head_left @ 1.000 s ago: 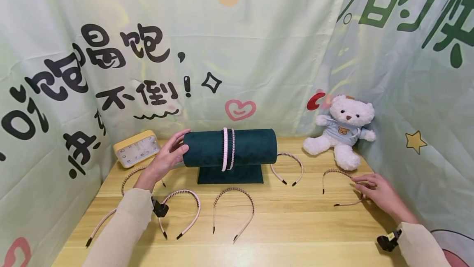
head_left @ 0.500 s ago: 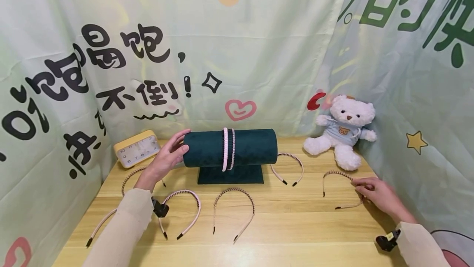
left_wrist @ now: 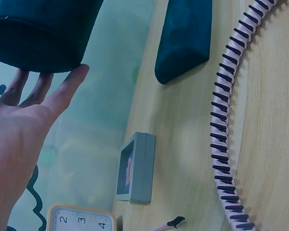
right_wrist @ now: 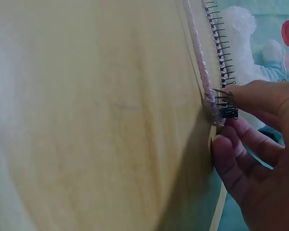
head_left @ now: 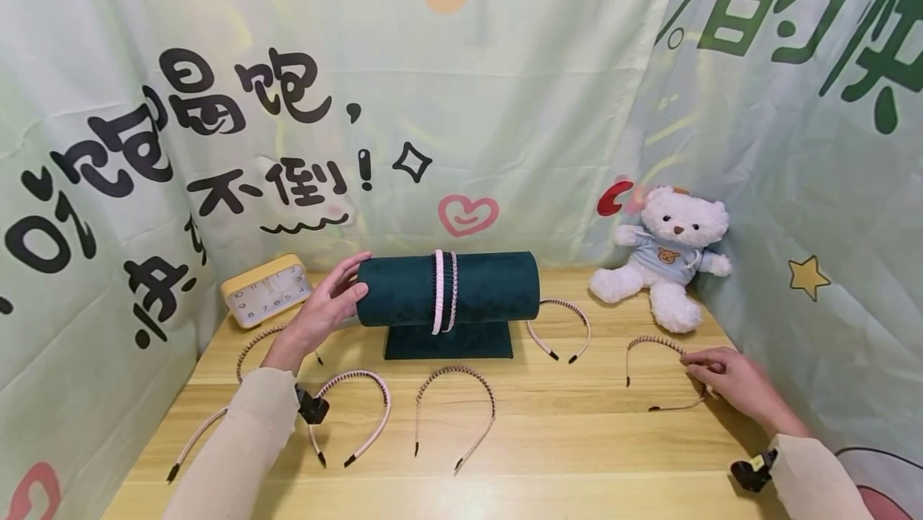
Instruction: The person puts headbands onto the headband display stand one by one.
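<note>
A dark green velvet headband stand (head_left: 497, 288) stands near the back of the table, a padded roll on a base. Two headbands (head_left: 438, 296), a pink one and a thin beaded-looking one, circle its middle. At the roll's left end my left hand (head_left: 328, 308) rests with thumb and fingers extended; the left wrist view shows the fingertips partly hidden behind the roll's end (left_wrist: 38, 45). On the right, my right hand (head_left: 739, 384) pinches a thin spiral-wrapped headband (head_left: 652, 340) between thumb and fingers, near its right bend. Close up, the headband (right_wrist: 200, 53) shows black wire loops.
Several headbands (head_left: 456, 368) lie on the wooden table (head_left: 562, 440), in front of, left of and right of the stand. A yellow clock (head_left: 267, 292) and a small grey box (left_wrist: 137, 168) are at the left. A white teddy bear (head_left: 674, 264) sits back right.
My right hand's fingers have closed into a pinch on the headband, which has shifted slightly toward me. The left hand and the stand have stayed still.
</note>
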The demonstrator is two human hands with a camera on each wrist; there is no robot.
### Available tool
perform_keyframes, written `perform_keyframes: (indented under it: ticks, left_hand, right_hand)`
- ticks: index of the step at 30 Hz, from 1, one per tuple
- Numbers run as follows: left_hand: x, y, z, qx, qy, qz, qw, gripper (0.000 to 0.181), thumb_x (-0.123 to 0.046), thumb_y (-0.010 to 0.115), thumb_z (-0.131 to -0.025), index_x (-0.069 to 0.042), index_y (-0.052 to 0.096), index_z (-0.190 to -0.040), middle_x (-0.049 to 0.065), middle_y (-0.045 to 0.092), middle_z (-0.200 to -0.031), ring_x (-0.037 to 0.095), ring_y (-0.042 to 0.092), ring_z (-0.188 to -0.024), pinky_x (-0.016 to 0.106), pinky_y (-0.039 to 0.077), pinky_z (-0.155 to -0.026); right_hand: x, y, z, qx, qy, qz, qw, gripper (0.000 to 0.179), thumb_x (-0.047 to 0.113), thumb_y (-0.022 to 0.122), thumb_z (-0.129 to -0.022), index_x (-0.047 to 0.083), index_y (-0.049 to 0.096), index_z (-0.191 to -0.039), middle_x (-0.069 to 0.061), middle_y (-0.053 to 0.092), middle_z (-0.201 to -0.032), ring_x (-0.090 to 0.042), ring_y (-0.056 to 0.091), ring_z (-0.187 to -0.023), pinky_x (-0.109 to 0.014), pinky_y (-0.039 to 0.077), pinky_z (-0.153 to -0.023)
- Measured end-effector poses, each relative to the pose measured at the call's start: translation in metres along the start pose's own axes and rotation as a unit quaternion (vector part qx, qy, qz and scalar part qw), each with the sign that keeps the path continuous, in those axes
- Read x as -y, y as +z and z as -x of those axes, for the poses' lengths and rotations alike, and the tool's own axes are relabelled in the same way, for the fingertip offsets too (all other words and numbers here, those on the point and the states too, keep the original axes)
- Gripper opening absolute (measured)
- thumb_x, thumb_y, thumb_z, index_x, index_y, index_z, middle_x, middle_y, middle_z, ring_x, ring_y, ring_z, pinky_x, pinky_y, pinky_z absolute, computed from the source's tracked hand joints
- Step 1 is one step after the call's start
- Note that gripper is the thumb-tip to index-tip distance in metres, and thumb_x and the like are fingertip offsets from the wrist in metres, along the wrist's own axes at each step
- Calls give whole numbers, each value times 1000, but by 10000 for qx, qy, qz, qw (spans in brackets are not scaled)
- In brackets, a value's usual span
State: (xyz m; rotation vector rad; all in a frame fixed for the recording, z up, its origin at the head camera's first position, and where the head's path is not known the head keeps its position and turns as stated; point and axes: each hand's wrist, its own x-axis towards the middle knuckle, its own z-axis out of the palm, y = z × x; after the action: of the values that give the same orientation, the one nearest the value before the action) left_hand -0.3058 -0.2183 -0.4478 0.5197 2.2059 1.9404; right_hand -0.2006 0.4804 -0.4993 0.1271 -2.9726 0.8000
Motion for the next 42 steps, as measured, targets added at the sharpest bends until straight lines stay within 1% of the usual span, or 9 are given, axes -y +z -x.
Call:
perform_keyframes:
  ticks: [12,19,21,23,27,31,34,38,42]
  left_hand:
    - [0,1,-1,-44,-43,38,10000,62,-31,57,-115,-32,33,-172,13,9,-183,44,20,-166,77,26,-125]
    - [0,0,-1,-58,-55,61,9999,62,-32,58,-114,-33,34,-171,13,8,-183,44,19,-166,77,26,-126]
    - [-1,0,0,-57,-54,59,10000,62,-32,58,-114,-33,33,-171,13,8,-183,44,20,-166,76,26,-126]
    - [-1,1,0,-55,-50,58,10000,62,-32,57,-114,-33,33,-171,12,8,-184,44,20,-165,76,27,-126]
    - [-2,1,0,-49,-30,61,10000,62,-31,57,-114,-32,33,-171,13,8,-184,44,20,-165,76,27,-126]
    - [-1,1,0,-47,-6,55,10000,62,-31,57,-114,-32,33,-171,13,8,-183,44,19,-166,77,26,-125]
    - [0,0,0,-45,5,29,10000,62,-31,57,-114,-32,33,-171,13,8,-183,44,18,-166,78,26,-125]
    - [0,0,0,-40,20,-9,10000,62,-32,57,-115,-33,33,-171,13,9,-183,44,18,-167,78,27,-125]
    - [-1,1,0,-43,27,-26,10000,62,-32,57,-114,-33,33,-171,13,9,-183,44,18,-167,78,27,-125]
  right_hand:
    - [5,-2,1,-551,-197,384,9975,21,15,76,-103,4,83,-120,-17,73,-115,16,53,-87,-28,49,-72]
    - [4,0,4,-881,-393,158,9952,16,7,76,-101,4,83,-114,-19,74,-114,19,51,-89,-19,46,-70]
    - [4,0,5,-768,-336,-142,9964,18,7,72,-104,0,80,-119,-20,72,-114,13,54,-82,-22,48,-65]
    - [4,-1,7,-519,-182,-565,9969,24,9,67,-108,-5,75,-127,-17,70,-100,3,57,-70,-26,49,-59]
    - [2,-4,9,-50,-9,-1291,9916,33,13,58,-114,-10,65,-136,1,64,-87,-14,56,-62,-32,50,-55]
    - [-2,-4,9,43,-258,-1661,9858,29,10,54,-115,-10,67,-131,19,69,-100,-14,59,-71,-31,51,-59]
    - [-4,-4,9,62,-471,-1806,9824,25,7,53,-115,-5,72,-127,25,70,-107,-9,62,-78,-29,51,-62]
    - [-4,-5,8,168,-577,-2017,9776,26,6,52,-115,1,75,-126,24,71,-109,-5,64,-84,-26,52,-66]
    - [-4,-8,8,366,-472,-2340,9704,28,6,51,-115,-3,73,-130,18,74,-109,-11,63,-79,-29,53,-64]
